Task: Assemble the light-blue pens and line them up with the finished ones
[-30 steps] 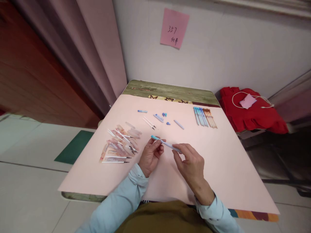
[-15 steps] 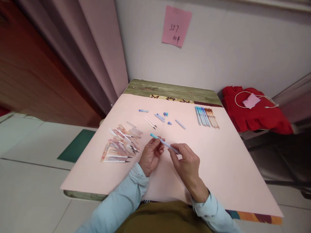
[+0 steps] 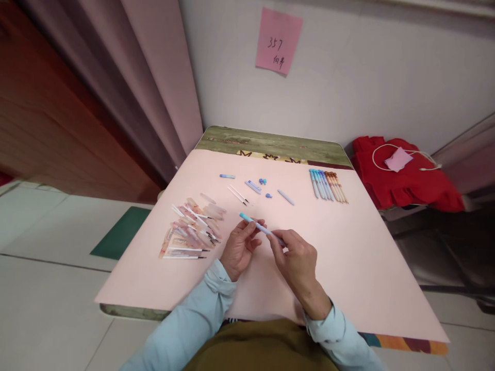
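Both hands hold one blue pen over the near middle of the table. My left hand is closed on its upper part, close to the bright turquoise end. My right hand pinches the pale lower end, whose tip is hidden by the fingers. Beyond the hands lie two white refills with dark tips, a pale blue pen barrel, blue pieces with clips, a short blue piece and small blue toppers.
At left, a loose pile of pinkish pen parts and white refills covers the pale table sheet. A row of blue and brown pens lies at the far right. A red cloth with a white cable sits beyond the table's right edge.
The hands and pen stay in nearly the same place, with only a slight shift of the right fingers on the pen. The whole view has moved a little.
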`<state>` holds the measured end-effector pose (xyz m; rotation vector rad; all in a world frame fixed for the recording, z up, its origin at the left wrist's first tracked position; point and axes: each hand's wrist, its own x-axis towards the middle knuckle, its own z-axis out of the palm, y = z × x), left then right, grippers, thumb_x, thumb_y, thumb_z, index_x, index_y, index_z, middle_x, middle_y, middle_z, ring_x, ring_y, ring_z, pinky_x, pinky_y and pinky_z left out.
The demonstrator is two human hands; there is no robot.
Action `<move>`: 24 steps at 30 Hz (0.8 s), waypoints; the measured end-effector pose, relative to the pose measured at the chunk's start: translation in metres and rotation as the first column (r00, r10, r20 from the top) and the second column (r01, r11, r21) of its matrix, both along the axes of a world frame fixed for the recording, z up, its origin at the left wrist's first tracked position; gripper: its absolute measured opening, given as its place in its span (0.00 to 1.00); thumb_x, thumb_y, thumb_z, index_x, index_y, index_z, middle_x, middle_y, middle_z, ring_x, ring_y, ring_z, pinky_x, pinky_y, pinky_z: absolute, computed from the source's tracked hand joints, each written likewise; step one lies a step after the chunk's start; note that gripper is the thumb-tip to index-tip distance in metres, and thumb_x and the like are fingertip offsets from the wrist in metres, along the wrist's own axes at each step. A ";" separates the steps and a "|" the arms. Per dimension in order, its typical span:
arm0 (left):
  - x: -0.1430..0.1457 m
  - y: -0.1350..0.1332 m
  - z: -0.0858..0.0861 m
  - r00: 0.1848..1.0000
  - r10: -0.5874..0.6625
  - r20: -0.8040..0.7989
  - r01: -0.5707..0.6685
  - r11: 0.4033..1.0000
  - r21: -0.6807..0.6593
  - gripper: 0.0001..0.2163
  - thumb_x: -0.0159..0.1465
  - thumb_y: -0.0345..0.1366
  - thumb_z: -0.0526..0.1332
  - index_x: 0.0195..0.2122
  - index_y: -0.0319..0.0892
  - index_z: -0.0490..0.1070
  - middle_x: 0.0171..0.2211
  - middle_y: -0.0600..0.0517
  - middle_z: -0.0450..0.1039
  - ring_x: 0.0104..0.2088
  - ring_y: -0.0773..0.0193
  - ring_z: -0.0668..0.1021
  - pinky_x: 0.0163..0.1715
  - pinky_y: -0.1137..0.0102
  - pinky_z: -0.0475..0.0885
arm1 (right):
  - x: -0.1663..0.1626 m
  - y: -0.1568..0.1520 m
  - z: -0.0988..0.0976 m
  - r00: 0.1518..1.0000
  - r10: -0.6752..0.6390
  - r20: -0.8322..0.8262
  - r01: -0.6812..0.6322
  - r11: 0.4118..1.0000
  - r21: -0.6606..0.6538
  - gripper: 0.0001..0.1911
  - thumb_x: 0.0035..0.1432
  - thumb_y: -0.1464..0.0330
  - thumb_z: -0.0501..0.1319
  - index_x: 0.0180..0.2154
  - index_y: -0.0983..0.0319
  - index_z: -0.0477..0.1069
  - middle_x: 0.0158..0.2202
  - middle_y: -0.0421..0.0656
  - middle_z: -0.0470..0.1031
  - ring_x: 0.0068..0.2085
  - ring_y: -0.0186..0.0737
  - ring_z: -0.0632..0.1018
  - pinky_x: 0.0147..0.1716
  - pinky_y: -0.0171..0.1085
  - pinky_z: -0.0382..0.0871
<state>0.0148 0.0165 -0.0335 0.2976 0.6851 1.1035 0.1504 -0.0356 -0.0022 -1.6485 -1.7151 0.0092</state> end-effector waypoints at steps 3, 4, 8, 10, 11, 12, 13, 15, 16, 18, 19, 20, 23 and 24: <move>0.002 -0.001 0.001 0.999 -0.023 0.033 0.023 1.000 0.001 0.08 0.56 0.30 0.69 0.36 0.37 0.75 0.37 0.49 0.79 0.37 0.65 0.81 0.23 0.80 0.76 | 0.000 0.000 -0.002 0.999 -0.026 0.039 0.028 0.998 -0.054 0.16 0.65 0.61 0.56 0.30 0.59 0.76 0.25 0.40 0.77 0.24 0.34 0.75 0.23 0.33 0.56; 0.002 -0.002 0.002 0.999 -0.022 0.043 0.022 1.000 0.003 0.08 0.56 0.30 0.69 0.36 0.37 0.75 0.37 0.48 0.79 0.37 0.65 0.81 0.26 0.80 0.77 | 0.000 0.000 -0.003 0.998 -0.034 0.047 0.038 0.996 -0.075 0.17 0.66 0.60 0.55 0.29 0.59 0.76 0.25 0.40 0.77 0.24 0.34 0.75 0.23 0.34 0.55; 0.005 -0.002 0.003 0.998 0.002 0.056 -0.003 1.000 0.028 0.07 0.57 0.30 0.69 0.35 0.37 0.74 0.36 0.48 0.79 0.37 0.64 0.81 0.34 0.77 0.79 | 0.002 0.001 -0.003 0.998 -0.050 0.036 0.054 0.987 -0.153 0.20 0.68 0.59 0.52 0.30 0.59 0.76 0.25 0.41 0.78 0.24 0.36 0.76 0.23 0.33 0.55; 0.004 0.000 0.003 0.998 0.018 0.052 -0.020 0.999 0.037 0.06 0.57 0.29 0.68 0.35 0.37 0.74 0.35 0.48 0.79 0.37 0.64 0.81 0.34 0.77 0.79 | 0.003 0.000 -0.001 0.999 -0.044 -0.027 0.039 0.985 -0.170 0.15 0.66 0.57 0.55 0.37 0.58 0.76 0.27 0.40 0.78 0.25 0.36 0.77 0.24 0.33 0.58; 0.004 0.000 0.003 0.998 0.028 0.051 -0.030 0.999 0.037 0.06 0.57 0.29 0.68 0.35 0.37 0.74 0.36 0.48 0.79 0.38 0.64 0.81 0.35 0.77 0.79 | 0.003 0.000 0.000 0.996 -0.038 -0.076 0.024 0.984 -0.176 0.14 0.64 0.57 0.57 0.41 0.58 0.74 0.28 0.40 0.79 0.26 0.36 0.77 0.24 0.32 0.60; 0.003 0.001 0.003 0.998 0.039 0.050 -0.041 0.999 0.036 0.06 0.57 0.28 0.68 0.35 0.37 0.74 0.36 0.48 0.79 0.38 0.64 0.81 0.35 0.77 0.79 | 0.004 -0.001 0.001 0.991 -0.029 -0.127 0.005 0.983 -0.181 0.15 0.61 0.58 0.59 0.44 0.59 0.72 0.29 0.39 0.79 0.26 0.36 0.77 0.25 0.32 0.62; 0.003 0.002 0.002 0.998 0.050 0.048 -0.052 0.998 0.035 0.06 0.57 0.28 0.68 0.35 0.37 0.74 0.36 0.48 0.79 0.38 0.64 0.82 0.35 0.77 0.79 | 0.004 -0.002 0.002 0.984 -0.021 -0.174 -0.013 0.982 -0.188 0.15 0.60 0.59 0.61 0.45 0.60 0.70 0.29 0.39 0.79 0.27 0.35 0.78 0.26 0.31 0.64; 0.003 0.003 0.002 0.997 0.064 0.043 -0.065 0.997 0.032 0.06 0.57 0.28 0.68 0.35 0.37 0.74 0.36 0.48 0.79 0.37 0.65 0.82 0.34 0.77 0.79 | 0.005 -0.003 0.003 0.973 -0.015 -0.230 -0.034 0.978 -0.206 0.11 0.58 0.62 0.61 0.42 0.59 0.69 0.29 0.37 0.78 0.28 0.34 0.78 0.28 0.31 0.65; 0.003 0.003 0.002 0.997 0.069 0.040 -0.070 0.997 0.030 0.05 0.58 0.27 0.67 0.35 0.37 0.73 0.35 0.48 0.79 0.37 0.65 0.82 0.34 0.77 0.79 | 0.005 -0.004 0.003 0.971 -0.019 -0.239 -0.034 0.975 -0.218 0.08 0.58 0.63 0.61 0.39 0.59 0.70 0.29 0.37 0.78 0.28 0.34 0.78 0.28 0.30 0.65; 0.003 0.002 0.002 0.997 0.070 0.035 -0.071 0.997 0.021 0.05 0.58 0.27 0.67 0.35 0.37 0.73 0.35 0.48 0.79 0.37 0.66 0.82 0.34 0.78 0.78 | 0.005 -0.004 0.003 0.973 -0.039 -0.228 -0.021 0.967 -0.253 0.07 0.60 0.62 0.59 0.36 0.59 0.71 0.27 0.36 0.77 0.26 0.33 0.77 0.27 0.30 0.64; 0.003 0.002 0.002 0.997 0.064 0.034 -0.065 0.998 0.012 0.05 0.58 0.27 0.66 0.35 0.37 0.73 0.36 0.49 0.79 0.37 0.66 0.82 0.34 0.78 0.78 | 0.005 -0.004 0.003 0.975 -0.046 -0.218 -0.015 0.962 -0.272 0.09 0.62 0.61 0.57 0.35 0.59 0.71 0.26 0.36 0.77 0.25 0.33 0.77 0.26 0.30 0.63; 0.003 0.001 0.003 0.998 0.055 0.034 -0.055 0.998 0.003 0.04 0.59 0.27 0.66 0.35 0.37 0.73 0.36 0.49 0.79 0.38 0.66 0.82 0.34 0.78 0.78 | 0.006 -0.003 0.003 0.976 -0.050 -0.210 -0.014 0.957 -0.290 0.12 0.63 0.59 0.56 0.34 0.59 0.72 0.25 0.36 0.77 0.24 0.33 0.77 0.26 0.31 0.62; 0.003 0.000 0.003 0.999 0.023 0.040 -0.023 1.000 -0.012 0.04 0.60 0.28 0.66 0.36 0.37 0.73 0.37 0.48 0.80 0.39 0.64 0.82 0.34 0.78 0.79 | 0.006 -0.002 0.003 0.976 -0.049 -0.211 -0.023 0.946 -0.323 0.22 0.67 0.56 0.50 0.29 0.59 0.73 0.23 0.37 0.77 0.23 0.33 0.77 0.25 0.31 0.61; 0.003 0.000 0.003 0.999 0.020 0.042 -0.020 1.000 -0.011 0.04 0.60 0.28 0.65 0.36 0.37 0.73 0.37 0.48 0.80 0.39 0.64 0.82 0.34 0.78 0.79 | 0.007 -0.002 0.003 0.975 -0.047 -0.219 -0.028 0.944 -0.328 0.24 0.68 0.56 0.48 0.28 0.59 0.73 0.22 0.38 0.77 0.23 0.33 0.77 0.25 0.30 0.61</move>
